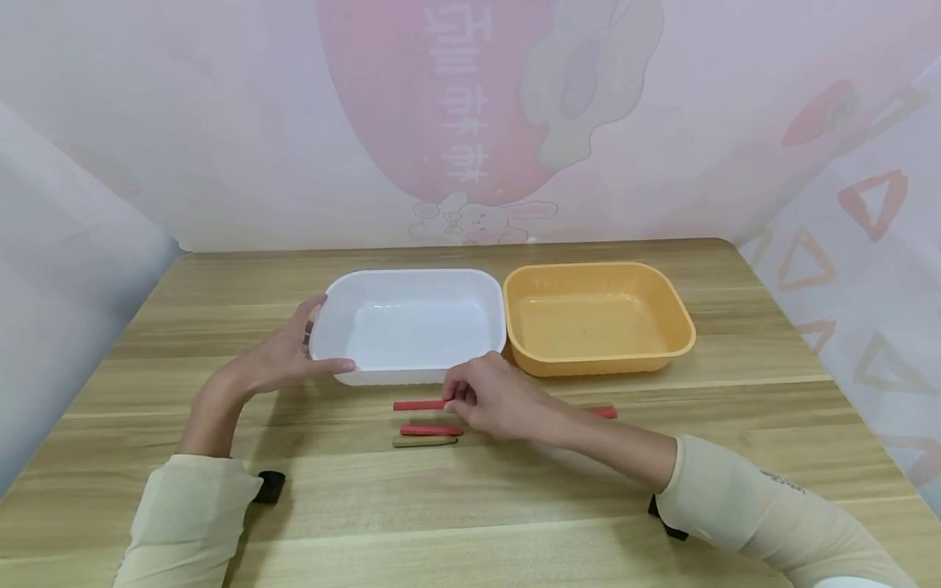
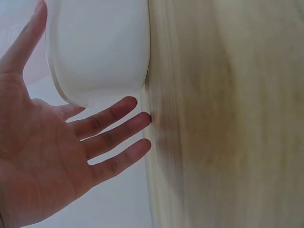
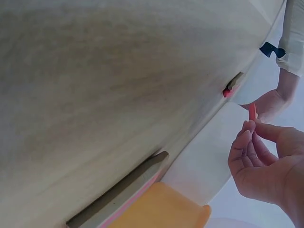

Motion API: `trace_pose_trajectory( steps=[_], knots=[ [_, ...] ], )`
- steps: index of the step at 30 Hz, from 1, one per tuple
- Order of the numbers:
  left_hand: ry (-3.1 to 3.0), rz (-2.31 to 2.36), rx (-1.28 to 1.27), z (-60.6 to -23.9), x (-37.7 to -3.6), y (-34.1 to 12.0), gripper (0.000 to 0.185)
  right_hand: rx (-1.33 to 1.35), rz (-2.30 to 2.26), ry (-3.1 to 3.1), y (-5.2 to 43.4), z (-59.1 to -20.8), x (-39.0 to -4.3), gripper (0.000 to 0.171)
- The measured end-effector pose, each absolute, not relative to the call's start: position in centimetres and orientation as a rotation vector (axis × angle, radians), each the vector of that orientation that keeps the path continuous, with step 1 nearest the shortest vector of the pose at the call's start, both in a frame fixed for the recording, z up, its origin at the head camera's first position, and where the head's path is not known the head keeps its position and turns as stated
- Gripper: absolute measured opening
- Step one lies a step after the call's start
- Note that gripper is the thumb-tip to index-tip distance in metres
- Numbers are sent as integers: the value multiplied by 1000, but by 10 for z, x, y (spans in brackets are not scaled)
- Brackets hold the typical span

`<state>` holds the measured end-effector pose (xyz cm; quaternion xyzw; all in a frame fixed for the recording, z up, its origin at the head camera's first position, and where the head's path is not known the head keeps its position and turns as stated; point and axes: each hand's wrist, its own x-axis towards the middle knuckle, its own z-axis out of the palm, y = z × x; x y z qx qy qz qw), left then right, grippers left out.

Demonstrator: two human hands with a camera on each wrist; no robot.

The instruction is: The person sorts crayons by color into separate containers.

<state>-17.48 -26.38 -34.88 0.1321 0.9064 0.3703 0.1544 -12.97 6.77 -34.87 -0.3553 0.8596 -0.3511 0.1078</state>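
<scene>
Head view: right hand [image 1: 500, 398] pinches a red stick [image 1: 419, 405], likely light and stiff, best held mid-length, material unclear; spread left hand [image 1: 281, 357] touches the white tub [image 1: 408, 376].

A slim red stick [image 1: 417, 405], pinched by the right fingers [image 1: 459, 386], pointed left, near the white tray [image 1: 422, 331], upright with rounded corners.

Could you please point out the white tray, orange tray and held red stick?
White tray [image 1: 422, 333], head view: inner floor.
Orange tray [image 1: 591, 325], head view: inner floor.
Held red stick [image 1: 419, 405], head view: visible middle.
</scene>
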Motion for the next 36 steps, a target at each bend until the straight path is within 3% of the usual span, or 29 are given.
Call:
trace_pose_trajectory(
  steps=[16,36],
  knots=[
    [2575,1104,400,-351,-175,-268,116,-1039,-1144,2463,70,-327,-144,5],
    [2563,1101,363,-351,-175,-269,116,-786,-1154,2545,59,-318,-217,6]
  ],
)
